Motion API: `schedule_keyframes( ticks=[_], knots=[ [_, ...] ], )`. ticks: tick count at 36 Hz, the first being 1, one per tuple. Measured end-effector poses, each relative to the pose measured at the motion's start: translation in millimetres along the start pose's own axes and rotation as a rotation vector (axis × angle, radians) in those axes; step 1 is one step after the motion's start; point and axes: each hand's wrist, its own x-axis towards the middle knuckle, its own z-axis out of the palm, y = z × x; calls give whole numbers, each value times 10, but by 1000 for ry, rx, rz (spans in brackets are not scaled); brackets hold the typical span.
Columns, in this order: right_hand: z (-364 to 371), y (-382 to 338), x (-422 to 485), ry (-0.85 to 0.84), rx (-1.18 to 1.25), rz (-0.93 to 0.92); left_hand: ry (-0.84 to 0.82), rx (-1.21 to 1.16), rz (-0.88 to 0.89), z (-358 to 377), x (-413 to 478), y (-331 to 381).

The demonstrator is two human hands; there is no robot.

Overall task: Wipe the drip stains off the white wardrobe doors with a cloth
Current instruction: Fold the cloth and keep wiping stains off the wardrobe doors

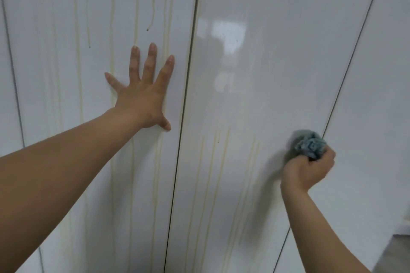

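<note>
While the left hand point(142, 93) lies flat with fingers spread on the stained left door point(66, 73), apparently steadying it, the right hand point(309, 167) grips a balled blue cloth point(310, 145) against the middle door point(255, 73), near its right seam; drip stains point(213, 162) remain leftward, with open panel all around.

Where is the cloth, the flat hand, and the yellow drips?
cloth point(310, 145), head view, middle of the crumpled blue wad.
left hand point(142, 97), head view, back of the hand.
drip stains point(216, 175), head view, a yellowish streak on the door.
</note>
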Motion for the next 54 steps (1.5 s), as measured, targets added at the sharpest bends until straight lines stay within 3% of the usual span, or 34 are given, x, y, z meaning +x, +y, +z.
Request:
schedule_keyframes(
  ticks=[3, 7, 9, 13, 15, 17, 22, 26, 29, 33, 36, 42, 47, 50, 54],
  knots=[
    [162, -147, 141, 76, 3, 172, 4, 4, 1, 2, 2, 0],
    [311, -120, -122, 90, -33, 171, 10, 3, 3, 16, 12, -15],
    [323, -25, -382, 45, -56, 66, 17, 6, 2, 26, 16, -21],
    [166, 272, -849, -250, -175, -384, 19, 5, 1, 23, 13, -22],
    [54, 318, -825, -359, -158, -431, 21, 3, 2, 31, 20, -15],
    [14, 152, -667, -371, -66, -340, 24, 3, -4, 41, 30, -14],
    [337, -475, -99, -70, 97, 41, 17, -3, -6, 38, 26, -13],
    [504, -548, -28, -40, 98, 138, 23, 0, -6, 44, 27, -11],
    [428, -389, -370, -88, 15, -71, 26, -3, -4, 41, 36, -14],
    [140, 155, -873, -451, -105, -500, 33, -1, 1, 45, 22, -24],
    [-13, 212, -863, -599, -103, -543, 31, 3, -1, 50, 24, -19],
    [350, -636, -303, -325, 3, -360, 32, -7, -7, 55, 32, -26],
    [661, -985, -221, -262, 57, -330, 26, -18, 0, 54, 32, -33],
    [661, -695, -439, -296, 10, -540, 23, -19, -8, 57, 30, -42],
    [439, -79, -791, -530, -141, -1023, 29, -21, 6, 69, 35, -49]
  ],
)
